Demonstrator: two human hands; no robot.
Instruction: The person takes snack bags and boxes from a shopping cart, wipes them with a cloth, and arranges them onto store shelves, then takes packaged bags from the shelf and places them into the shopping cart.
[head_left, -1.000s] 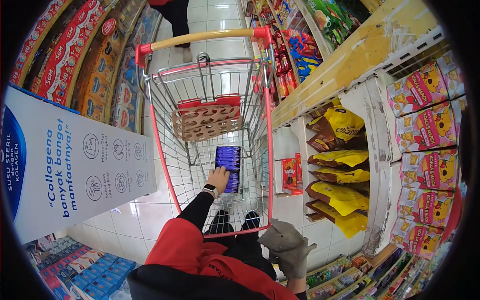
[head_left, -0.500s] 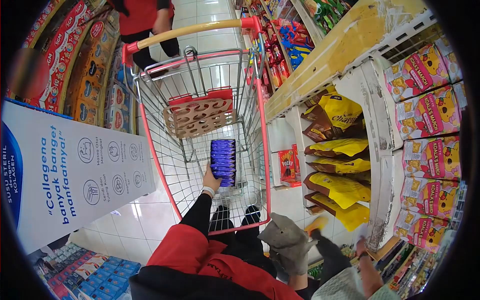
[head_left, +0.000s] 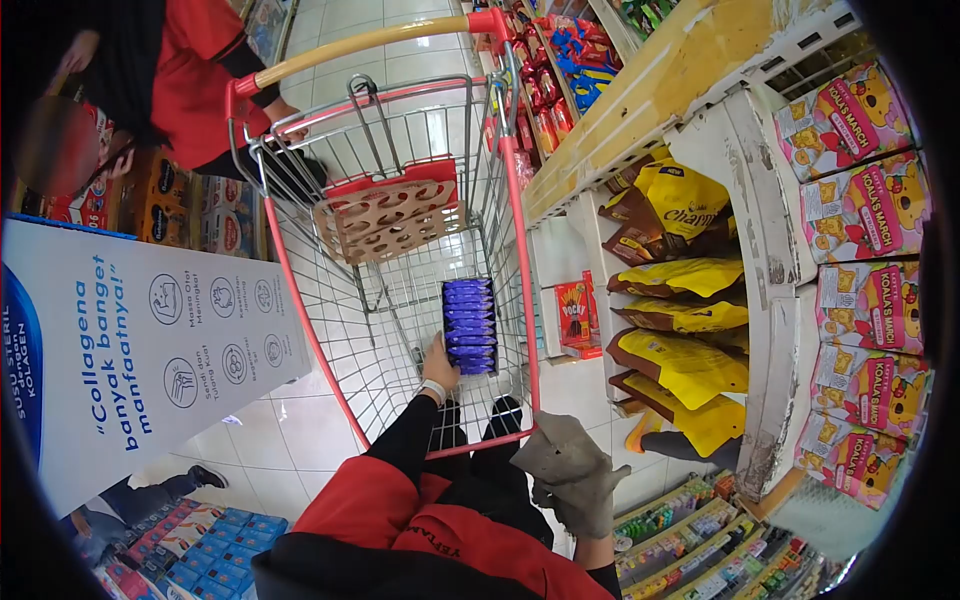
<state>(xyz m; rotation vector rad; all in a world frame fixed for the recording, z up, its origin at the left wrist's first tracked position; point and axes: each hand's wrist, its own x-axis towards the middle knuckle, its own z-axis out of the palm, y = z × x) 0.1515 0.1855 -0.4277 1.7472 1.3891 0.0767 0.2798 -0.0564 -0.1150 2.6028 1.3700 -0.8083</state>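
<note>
My left hand [head_left: 437, 365], with a white band at the wrist, reaches into the shopping cart [head_left: 529, 300]. Its fingers grip the lower left side of an open box of purple packets [head_left: 469, 325], which sits low in the basket. Grey cloth [head_left: 565, 470] bunches outside the cart's near right corner. It covers most of my right hand [head_left: 597, 550], which holds it; the fingers are hidden. Inside the cart, a tan panel with round holes [head_left: 395, 220] leans toward the handle end.
Yellow and brown pouches [head_left: 690, 280] and pink snack boxes [head_left: 865, 300] fill shelves on the right. A red Pocky box [head_left: 576, 315] stands lower. On the left is a white printed sign [head_left: 150, 340]. A person in red [head_left: 205, 85] stands by the cart handle [head_left: 360, 52].
The purple box and my left hand appear further right in view. The person in red has come closer at upper left. The person at lower right has mostly left view.
</note>
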